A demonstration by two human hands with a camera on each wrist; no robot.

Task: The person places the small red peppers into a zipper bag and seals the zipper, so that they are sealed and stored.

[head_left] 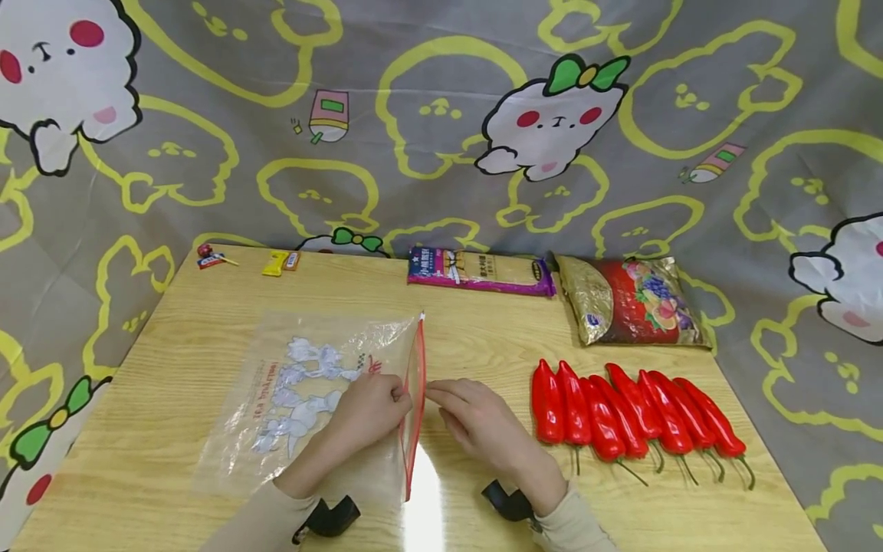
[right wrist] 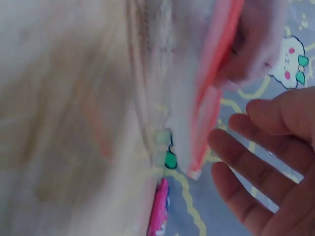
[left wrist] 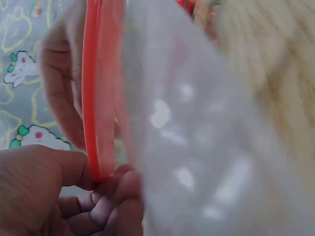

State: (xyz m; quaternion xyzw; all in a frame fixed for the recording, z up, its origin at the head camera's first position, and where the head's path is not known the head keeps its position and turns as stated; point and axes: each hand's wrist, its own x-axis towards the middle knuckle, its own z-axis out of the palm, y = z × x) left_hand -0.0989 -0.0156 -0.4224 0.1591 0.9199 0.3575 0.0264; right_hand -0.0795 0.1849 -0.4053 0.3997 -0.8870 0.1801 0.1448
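We find the clear bag [head_left: 234, 425] on the counter [head_left: 483, 330], its red zip edge [left wrist: 89, 93] facing right and its mouth parted. The left hand [head_left: 372, 410] pinches this edge between thumb and fingers. The right hand [head_left: 483, 425] extends relaxed fingers at the edge; contact appears possible, but blur in the wrist view prevents us from confirming it. We locate the red peppers [head_left: 603, 429] in a row beyond the right hand.

The clear bag [head_left: 231, 448] has a red seal [head_left: 424, 368] and red lettering [head_left: 265, 391]. The peppers [head_left: 638, 406] are red, their stems [head_left: 746, 467] green. Wood grain patterns the pale yellow tabletop [head_left: 345, 287]; the grey cloth [head_left: 441, 15] carries yellow outlines [head_left: 448, 45], white cartoon animals [head_left: 552, 132] and green bows [head_left: 567, 75].
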